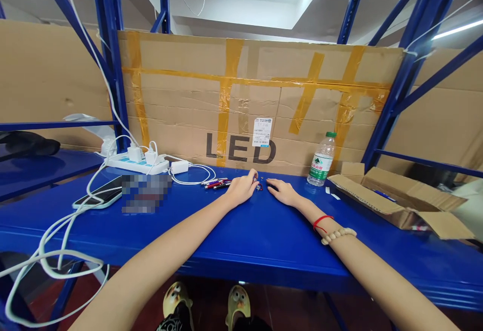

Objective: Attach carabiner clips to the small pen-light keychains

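On the blue tabletop (260, 235), my left hand (241, 189) rests with its fingers curled and closed. Whatever it may hold is hidden. Small parts (259, 187), too tiny to name, lie right by its fingertips. A few centimetres to the right, my right hand (283, 191) lies low on the table, fingers stretched out toward those parts, with nothing seen in it. Several pens (216, 183), some red and some dark, lie bunched just left of my left hand.
At left stand a white power strip (138, 162) with plugs, looping white cables (56, 255) and a phone (101, 192). A water bottle (322, 160) with a green cap is at back right, beside an open cardboard box (392, 195). A cardboard panel (181, 104) closes the back.
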`<state>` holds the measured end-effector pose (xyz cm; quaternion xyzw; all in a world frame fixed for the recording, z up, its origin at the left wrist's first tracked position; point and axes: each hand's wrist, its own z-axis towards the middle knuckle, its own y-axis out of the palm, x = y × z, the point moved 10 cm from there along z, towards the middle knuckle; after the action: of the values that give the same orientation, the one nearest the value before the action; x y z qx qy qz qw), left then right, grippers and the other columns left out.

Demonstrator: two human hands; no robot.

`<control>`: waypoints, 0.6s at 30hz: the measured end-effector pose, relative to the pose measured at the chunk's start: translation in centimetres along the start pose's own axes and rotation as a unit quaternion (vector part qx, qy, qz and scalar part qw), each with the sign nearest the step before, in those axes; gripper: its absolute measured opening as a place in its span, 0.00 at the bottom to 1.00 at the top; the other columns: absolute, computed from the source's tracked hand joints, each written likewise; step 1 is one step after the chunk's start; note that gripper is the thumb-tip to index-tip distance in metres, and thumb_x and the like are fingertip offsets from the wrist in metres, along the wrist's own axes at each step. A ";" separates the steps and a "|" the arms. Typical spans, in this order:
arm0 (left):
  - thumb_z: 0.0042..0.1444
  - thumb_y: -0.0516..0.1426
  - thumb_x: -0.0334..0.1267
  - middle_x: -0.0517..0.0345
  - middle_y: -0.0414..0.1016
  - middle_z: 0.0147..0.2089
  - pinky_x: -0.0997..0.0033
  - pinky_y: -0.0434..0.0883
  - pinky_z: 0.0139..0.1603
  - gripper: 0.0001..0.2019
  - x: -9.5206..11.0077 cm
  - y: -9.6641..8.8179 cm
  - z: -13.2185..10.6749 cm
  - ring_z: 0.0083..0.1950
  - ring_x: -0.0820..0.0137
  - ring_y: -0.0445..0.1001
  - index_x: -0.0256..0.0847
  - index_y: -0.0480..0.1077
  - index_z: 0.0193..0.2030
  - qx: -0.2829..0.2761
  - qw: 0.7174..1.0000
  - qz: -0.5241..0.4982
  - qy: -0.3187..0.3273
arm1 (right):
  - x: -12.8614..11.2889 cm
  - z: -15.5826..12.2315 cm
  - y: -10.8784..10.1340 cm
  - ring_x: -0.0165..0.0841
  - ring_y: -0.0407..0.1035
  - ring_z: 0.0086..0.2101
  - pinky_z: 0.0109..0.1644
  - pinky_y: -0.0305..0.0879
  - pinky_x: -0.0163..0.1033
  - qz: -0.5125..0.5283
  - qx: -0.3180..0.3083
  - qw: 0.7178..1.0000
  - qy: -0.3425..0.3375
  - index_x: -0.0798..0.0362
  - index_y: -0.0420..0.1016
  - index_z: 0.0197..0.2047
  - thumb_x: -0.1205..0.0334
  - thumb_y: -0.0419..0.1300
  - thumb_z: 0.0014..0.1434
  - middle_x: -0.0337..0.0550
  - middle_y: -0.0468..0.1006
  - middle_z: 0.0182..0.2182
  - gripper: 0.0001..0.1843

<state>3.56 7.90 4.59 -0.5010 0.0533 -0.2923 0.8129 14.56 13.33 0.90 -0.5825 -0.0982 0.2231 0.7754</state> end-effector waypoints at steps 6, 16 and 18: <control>0.60 0.44 0.40 0.55 0.73 0.38 0.69 0.66 0.39 0.09 0.1 0.0 -0.2 0.41 0.64 0.73 0.42 0.55 0.45 -0.002 1.000 0.009 0.013 | -1.4 0.0 -1.4 0.34 0.65 0.47 0.52 0.58 0.40 -0.022 0.033 0.998 -0.039 0.52 0.71 0.47 0.68 0.50 0.57 0.42 0.73 0.46 0.16; 0.60 0.43 0.40 0.57 0.73 0.37 0.70 0.66 0.38 0.09 0.1 -0.1 -0.3 0.39 0.65 0.73 0.44 0.58 0.44 -0.002 0.999 0.030 0.012 | 0.3 -0.4 -1.8 0.32 0.69 0.37 0.39 0.64 0.35 0.021 0.039 0.998 0.048 0.50 0.75 0.41 0.62 0.53 0.55 0.41 0.76 0.38 0.12; 0.60 0.43 0.40 0.57 0.73 0.37 0.70 0.67 0.38 0.09 0.2 -0.1 -0.3 0.39 0.65 0.73 0.44 0.58 0.44 0.000 0.999 0.030 0.013 | 0.1 -0.6 -2.1 0.32 0.68 0.36 0.36 0.63 0.35 0.002 0.035 0.998 0.052 0.48 0.75 0.41 0.60 0.53 0.55 0.40 0.75 0.36 0.12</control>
<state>3.50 7.51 4.56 -0.4954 0.0790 -0.2747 0.8203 15.34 12.37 2.67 -0.5661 -0.0486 0.1967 0.7990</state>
